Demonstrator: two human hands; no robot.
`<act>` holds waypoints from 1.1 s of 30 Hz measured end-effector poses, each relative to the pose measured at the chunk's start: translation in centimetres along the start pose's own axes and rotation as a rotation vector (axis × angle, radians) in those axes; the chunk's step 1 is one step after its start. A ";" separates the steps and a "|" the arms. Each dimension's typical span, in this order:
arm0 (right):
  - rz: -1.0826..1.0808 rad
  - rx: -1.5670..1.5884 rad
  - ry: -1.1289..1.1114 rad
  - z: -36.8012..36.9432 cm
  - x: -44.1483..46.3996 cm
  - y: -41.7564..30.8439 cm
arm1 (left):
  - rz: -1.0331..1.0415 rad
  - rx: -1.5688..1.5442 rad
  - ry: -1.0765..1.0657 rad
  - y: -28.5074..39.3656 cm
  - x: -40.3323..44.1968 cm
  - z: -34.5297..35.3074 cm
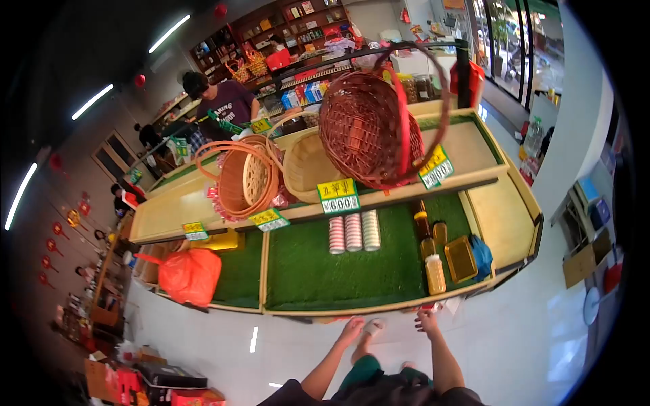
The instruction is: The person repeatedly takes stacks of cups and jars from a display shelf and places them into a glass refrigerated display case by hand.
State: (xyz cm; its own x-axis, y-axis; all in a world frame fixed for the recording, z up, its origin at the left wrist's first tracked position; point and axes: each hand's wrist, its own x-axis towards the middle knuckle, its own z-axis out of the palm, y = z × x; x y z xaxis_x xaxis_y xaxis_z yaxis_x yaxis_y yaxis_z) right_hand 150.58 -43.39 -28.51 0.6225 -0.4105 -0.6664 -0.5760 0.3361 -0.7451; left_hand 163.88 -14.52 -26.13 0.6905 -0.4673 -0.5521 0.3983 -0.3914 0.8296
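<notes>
Both of my hands hang low in front of the wooden display stand (pixel 263 284). My left hand (pixel 351 330) is near its front edge, with fingers too small and blurred to make out. My right hand (pixel 426 321) has its fingers apart and holds nothing. On the green mat (pixel 325 271) stand striped rolls (pixel 353 232), a bottle with pale contents (pixel 435 274), dark bottles (pixel 426 233) and a gold tray (pixel 460 259). A red plastic bag (pixel 189 276) lies at the left. Wicker baskets (pixel 359 128) sit on the upper shelf, above price signs (pixel 338 196).
A person in a purple shirt (pixel 230 105) stands behind the stand. Shelves with goods (pixel 291 27) line the back wall. Boxes (pixel 169 376) are on the floor at the lower left. A cardboard box (pixel 579 265) and a white pillar (pixel 575 115) are at the right.
</notes>
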 end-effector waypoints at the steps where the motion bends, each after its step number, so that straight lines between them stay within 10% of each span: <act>1: -0.029 -0.005 0.015 0.8 1.5 -1.2 | 0.000 -0.010 0.019 1.9 3.0 -0.3; 12: -0.273 -0.473 0.217 14.9 19.5 -18.7 | 0.262 0.178 0.295 11.4 31.9 -2.8; 15: -0.357 -0.340 0.195 17.4 26.6 -18.9 | 0.646 0.116 0.185 11.6 34.6 -5.1; 16: -0.321 -0.345 0.200 17.9 28.0 -19.1 | 0.179 -0.097 -0.084 17.0 30.1 -7.0; 20: -0.248 -0.341 0.187 20.0 31.4 -19.7 | 0.196 -0.093 -0.143 7.3 36.1 -6.9; 25: -0.214 -0.265 0.130 21.2 32.1 -18.7 | 0.007 -0.247 -0.210 14.3 30.5 -9.9; 27: -0.220 -0.218 0.098 21.2 30.3 -17.5 | 0.128 -0.637 -0.244 1.0 36.9 -9.2; 29: -0.241 -0.151 0.060 20.4 28.6 -14.3 | 0.198 -0.006 -0.253 10.1 32.6 -9.1; 33: -0.137 -0.014 0.017 18.8 14.2 -12.7 | -0.017 0.093 -0.174 18.5 25.6 -5.7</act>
State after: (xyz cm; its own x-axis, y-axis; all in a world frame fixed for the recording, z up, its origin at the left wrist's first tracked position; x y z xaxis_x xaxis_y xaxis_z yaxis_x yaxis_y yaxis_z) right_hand 176.73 -37.53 -29.03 0.6865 -0.4661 -0.5581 -0.4942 0.2639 -0.8283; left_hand 192.37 -29.24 -24.44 0.5661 -0.5865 -0.5793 0.3460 -0.4688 0.8128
